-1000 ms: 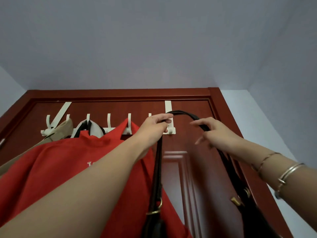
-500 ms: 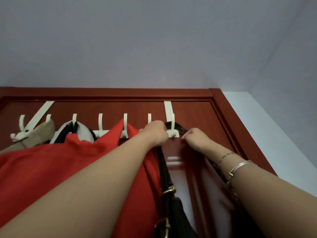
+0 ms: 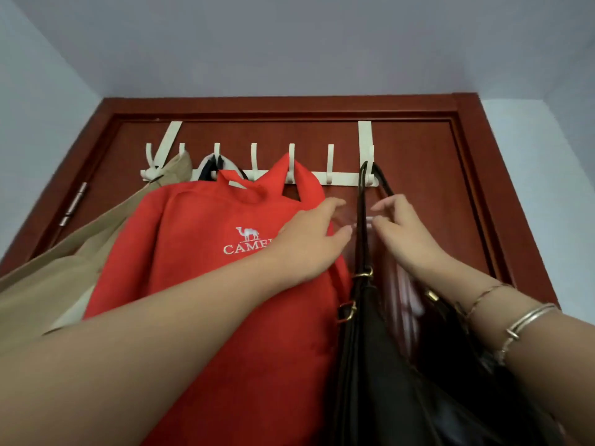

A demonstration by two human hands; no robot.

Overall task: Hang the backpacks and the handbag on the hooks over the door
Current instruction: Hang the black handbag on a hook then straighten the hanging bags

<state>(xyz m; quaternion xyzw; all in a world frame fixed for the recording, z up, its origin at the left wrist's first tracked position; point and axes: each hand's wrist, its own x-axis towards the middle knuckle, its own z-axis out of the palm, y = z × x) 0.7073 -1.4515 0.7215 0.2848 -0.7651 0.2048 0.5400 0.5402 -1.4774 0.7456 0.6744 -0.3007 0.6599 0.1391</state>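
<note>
A white hook rack (image 3: 341, 179) hangs over the top of a red-brown door (image 3: 421, 188). The black handbag (image 3: 383, 365) hangs by its strap (image 3: 363, 207) from the rightmost hook. A red backpack (image 3: 199, 268) with a white camel logo hangs from a middle hook. A beige bag (image 3: 58, 278) hangs at the left end. My left hand (image 3: 312, 243) is in front of the red backpack, fingers relaxed, holding nothing. My right hand (image 3: 399, 226) is just right of the strap, fingers loosely curled, apart from it or barely touching.
A black-and-white item (image 3: 209, 165) hangs on a hook behind the red backpack's top. One hook (image 3: 330, 162) between the red backpack and the handbag is bare. The door hinge (image 3: 74, 204) is at the left. Bracelets circle my right wrist (image 3: 515, 323).
Both hands have let go of the handbag strap and dropped below the rack. The strap now rests on the rightmost hook and the handbag hangs on its own.
</note>
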